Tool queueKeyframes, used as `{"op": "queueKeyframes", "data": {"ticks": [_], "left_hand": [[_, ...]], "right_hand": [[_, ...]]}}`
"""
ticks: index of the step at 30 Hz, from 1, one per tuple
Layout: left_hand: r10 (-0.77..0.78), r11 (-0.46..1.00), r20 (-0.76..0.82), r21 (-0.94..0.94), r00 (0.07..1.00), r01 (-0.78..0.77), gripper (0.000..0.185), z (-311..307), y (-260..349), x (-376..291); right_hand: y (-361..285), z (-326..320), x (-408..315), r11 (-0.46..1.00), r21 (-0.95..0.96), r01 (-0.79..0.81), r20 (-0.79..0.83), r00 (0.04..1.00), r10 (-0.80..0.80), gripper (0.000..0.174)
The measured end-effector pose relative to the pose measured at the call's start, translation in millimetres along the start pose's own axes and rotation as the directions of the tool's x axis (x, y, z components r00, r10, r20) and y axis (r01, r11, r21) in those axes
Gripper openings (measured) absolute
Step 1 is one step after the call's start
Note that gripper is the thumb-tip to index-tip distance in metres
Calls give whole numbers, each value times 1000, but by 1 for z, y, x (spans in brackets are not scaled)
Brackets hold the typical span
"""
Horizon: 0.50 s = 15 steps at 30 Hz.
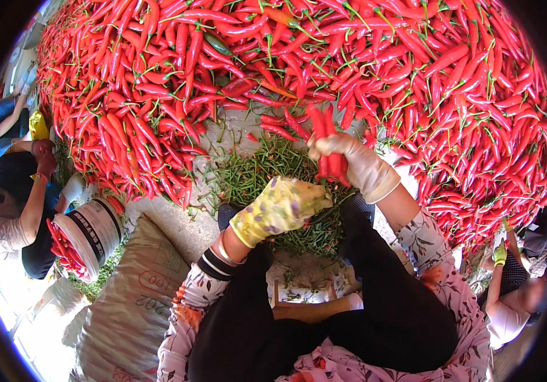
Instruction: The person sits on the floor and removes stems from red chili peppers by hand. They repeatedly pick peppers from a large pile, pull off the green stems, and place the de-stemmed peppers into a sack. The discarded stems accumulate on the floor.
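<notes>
In a pale translucent glove, my right hand (pixel 357 164) grips a small bunch of red chili peppers (pixel 331 164). They stick out above and below the fist. My left hand (pixel 280 210), in a yellow flowered glove, is just below and left of that bunch. Its fingers are drawn together, and whether they pinch anything is hidden. Under both hands lies a heap of green pepper stems (pixel 254 174) on the concrete floor, between my knees. A large pile of red chili peppers (pixel 273 43) curves around the front and both sides.
At left, a white bucket (pixel 89 234) lies tipped with red peppers at its mouth. A full woven sack (pixel 130 305) leans by my left leg. One person (pixel 11 210) in dark red gloves sits at far left, another (pixel 512 296) at far right.
</notes>
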State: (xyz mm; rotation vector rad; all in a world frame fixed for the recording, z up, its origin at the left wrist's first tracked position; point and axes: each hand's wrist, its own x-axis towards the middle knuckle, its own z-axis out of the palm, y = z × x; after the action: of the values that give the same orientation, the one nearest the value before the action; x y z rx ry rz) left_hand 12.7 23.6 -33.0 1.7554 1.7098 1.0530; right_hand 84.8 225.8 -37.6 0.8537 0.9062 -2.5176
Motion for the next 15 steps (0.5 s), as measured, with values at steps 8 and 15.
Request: {"op": "queueKeyframes", "data": {"ticks": [8,15], "left_hand": [[-626,630,82,-534,776,564,27,8,6,-3],[-265,962,18,70,964,263,11,6,17,-3]], "right_hand": [[13,9,-4,978,119,169,69,982,-178,33],[23,9,-1,994,0,-106,51,993,106,28]]}}
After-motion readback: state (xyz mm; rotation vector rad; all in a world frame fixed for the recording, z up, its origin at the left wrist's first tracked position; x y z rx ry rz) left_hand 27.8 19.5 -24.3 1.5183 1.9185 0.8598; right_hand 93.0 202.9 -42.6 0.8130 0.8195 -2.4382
